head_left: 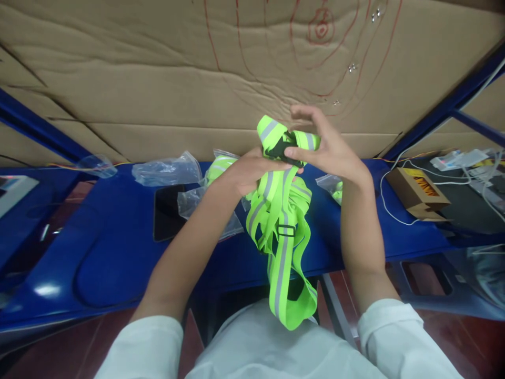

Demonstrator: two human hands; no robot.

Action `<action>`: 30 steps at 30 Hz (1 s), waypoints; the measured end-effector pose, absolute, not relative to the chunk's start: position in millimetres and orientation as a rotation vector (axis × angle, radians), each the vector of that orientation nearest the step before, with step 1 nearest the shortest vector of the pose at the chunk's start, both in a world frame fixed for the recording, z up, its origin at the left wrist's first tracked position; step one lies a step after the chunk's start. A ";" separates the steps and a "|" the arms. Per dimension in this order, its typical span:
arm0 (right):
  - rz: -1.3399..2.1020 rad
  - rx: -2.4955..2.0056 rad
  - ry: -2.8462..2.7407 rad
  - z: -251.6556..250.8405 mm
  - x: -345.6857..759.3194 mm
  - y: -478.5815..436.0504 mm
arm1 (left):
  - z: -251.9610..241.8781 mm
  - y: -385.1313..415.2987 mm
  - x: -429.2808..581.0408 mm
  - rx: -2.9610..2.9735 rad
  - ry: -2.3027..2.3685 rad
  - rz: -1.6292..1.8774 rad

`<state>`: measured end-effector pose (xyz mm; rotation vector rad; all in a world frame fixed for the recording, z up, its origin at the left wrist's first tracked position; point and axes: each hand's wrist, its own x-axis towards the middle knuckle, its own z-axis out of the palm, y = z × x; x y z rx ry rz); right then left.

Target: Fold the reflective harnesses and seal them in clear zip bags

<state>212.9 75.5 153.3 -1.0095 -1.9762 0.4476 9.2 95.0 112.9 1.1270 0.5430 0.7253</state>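
A bundle of neon-green reflective straps [282,231] with grey stripes hangs above the blue table [118,247], its loops dangling toward my lap. My left hand [252,171] is closed around the top of the bundle. My right hand [327,147] pinches the black plastic buckle [281,149] on the strap's upper end between thumb and fingers, the other fingers raised. A small black slider [286,230] sits lower on the straps.
Clear plastic bags [168,171] lie on the table, some holding more green straps [335,189]. A dark phone [168,210] lies left of the bundle. An open cardboard box [418,195], white cables and a charger sit at the right. A cardboard sheet stands behind.
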 end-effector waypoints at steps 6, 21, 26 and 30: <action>0.305 -1.167 -2.009 152.6 210.7 75.0 | 109.1 92.6 14.4 1.061 0.548 0.796; 0.304 -0.809 -2.206 162.0 187.4 51.7 | 112.1 102.4 3.6 1.210 0.676 0.853; 0.612 -0.916 -1.943 164.9 198.7 49.9 | 124.1 90.9 -2.1 1.329 0.636 0.860; 0.877 -1.031 -1.938 164.7 204.9 51.4 | 121.1 87.5 0.2 1.310 0.524 0.907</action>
